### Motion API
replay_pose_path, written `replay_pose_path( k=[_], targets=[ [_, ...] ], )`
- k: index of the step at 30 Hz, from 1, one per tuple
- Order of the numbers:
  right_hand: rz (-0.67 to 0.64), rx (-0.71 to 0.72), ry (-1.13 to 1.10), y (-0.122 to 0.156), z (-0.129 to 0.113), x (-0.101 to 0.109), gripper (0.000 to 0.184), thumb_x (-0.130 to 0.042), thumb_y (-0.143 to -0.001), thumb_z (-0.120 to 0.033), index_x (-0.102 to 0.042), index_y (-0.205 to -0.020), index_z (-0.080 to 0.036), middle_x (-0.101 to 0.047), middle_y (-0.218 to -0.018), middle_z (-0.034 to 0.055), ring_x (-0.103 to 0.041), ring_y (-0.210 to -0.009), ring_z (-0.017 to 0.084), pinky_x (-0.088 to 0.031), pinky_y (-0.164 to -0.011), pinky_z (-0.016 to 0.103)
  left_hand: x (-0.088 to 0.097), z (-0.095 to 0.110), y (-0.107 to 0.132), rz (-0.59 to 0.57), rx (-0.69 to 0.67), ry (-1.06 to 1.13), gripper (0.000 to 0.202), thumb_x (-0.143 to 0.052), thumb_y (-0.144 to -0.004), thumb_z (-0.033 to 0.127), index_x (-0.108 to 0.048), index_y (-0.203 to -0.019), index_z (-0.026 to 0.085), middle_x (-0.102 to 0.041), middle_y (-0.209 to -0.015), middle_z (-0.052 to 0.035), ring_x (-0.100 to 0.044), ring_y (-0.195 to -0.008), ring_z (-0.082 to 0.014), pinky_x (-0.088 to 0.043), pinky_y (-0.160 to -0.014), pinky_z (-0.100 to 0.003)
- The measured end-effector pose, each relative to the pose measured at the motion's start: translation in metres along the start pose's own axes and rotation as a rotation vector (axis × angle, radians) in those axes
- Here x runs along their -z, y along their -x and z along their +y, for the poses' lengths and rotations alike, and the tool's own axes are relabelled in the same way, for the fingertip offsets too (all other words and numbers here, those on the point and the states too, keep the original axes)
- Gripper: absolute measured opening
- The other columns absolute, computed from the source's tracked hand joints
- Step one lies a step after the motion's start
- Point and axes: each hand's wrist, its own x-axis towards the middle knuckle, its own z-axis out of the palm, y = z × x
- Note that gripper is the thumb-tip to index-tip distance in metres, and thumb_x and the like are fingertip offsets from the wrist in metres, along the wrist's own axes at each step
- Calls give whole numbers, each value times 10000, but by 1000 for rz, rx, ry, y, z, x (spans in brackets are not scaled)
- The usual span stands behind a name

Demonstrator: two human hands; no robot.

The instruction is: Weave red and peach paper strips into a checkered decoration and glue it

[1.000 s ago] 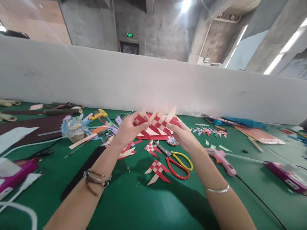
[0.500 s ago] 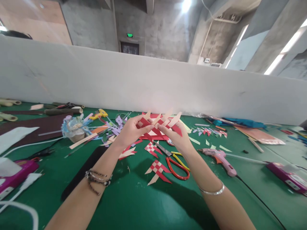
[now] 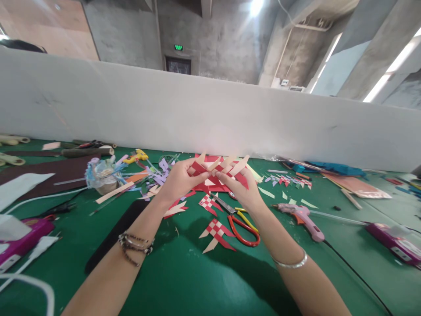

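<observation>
My left hand (image 3: 184,176) and my right hand (image 3: 240,181) are raised close together, thumbs facing. Between their fingers they pinch a weave of red and cream paper strips (image 3: 215,166), whose loose ends fan up and sideways; my fingers cover part of it. Below, a red-and-cream checked paper fish (image 3: 216,232) lies flat on the green table, with a smaller checked fish (image 3: 208,203) just behind it. Scissors (image 3: 243,230) with red and yellow handles rest beside them, near my right forearm. More woven paper pieces (image 3: 176,208) lie under my left wrist.
A pink glue gun (image 3: 304,217) lies at right, its cord running forward to the table edge. A purple power strip (image 3: 394,243) stands beyond it, another (image 3: 26,237) at far left. A yellow glue gun (image 3: 136,156) and paper scraps lie back left. A white partition (image 3: 210,114) closes the back.
Both hands stay nearly where they were, still holding the woven strips. Only slight finger movement and a small shift of the view show.
</observation>
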Motion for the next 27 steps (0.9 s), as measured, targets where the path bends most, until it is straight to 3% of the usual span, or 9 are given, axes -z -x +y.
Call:
replay_pose_path(
  k=[3, 6, 10, 16, 27],
  targets=[
    [-58, 11, 43, -6, 1, 10, 154, -618, -751, -347, -667, -809, -213, -654, -905, 28, -584, -890, 189, -449, -813, 349, 3, -1, -1, 17, 11, 9, 236, -612, -702, 398, -620, -779, 175, -609, -515, 21, -566, -468, -110, -408, -430, -191],
    [-144, -51, -23, -14, 4, 28, 221, -629, -730, -324, -646, -933, -238, -641, -949, 24, -574, -871, 172, -452, -776, 334, 10, -2, -3, 88, 30, 52, 242, -628, -685, 391, -611, -773, 166, -596, -509, 30, -562, -458, -100, -423, -427, -179],
    [-78, -47, -69, -20, 9, 46, 154, -637, -716, -254, -638, -869, -240, -585, -757, -18, -519, -710, 105, -418, -671, 270, 18, -5, -4, 181, 74, 123, 241, -643, -664, 372, -601, -778, 163, -580, -496, 43, -553, -439, -95, -433, -409, -171],
    [-84, -80, -66, -18, 7, 42, 75, -668, -690, -271, -651, -744, -222, -607, -721, -17, -524, -673, 99, -408, -633, 263, 23, -11, -5, 244, 99, 172, 201, -647, -648, 320, -606, -776, 170, -646, -556, 18, -628, -537, -135, -493, -473, -183],
    [-75, -80, -134, -16, 4, 37, 93, -660, -693, -314, -668, -745, -237, -657, -774, -10, -566, -737, 125, -446, -706, 293, 26, -12, -6, 283, 80, 191, 202, -654, -658, 319, -610, -774, 161, -642, -553, 27, -598, -496, -112, -465, -441, -165]
  ],
)
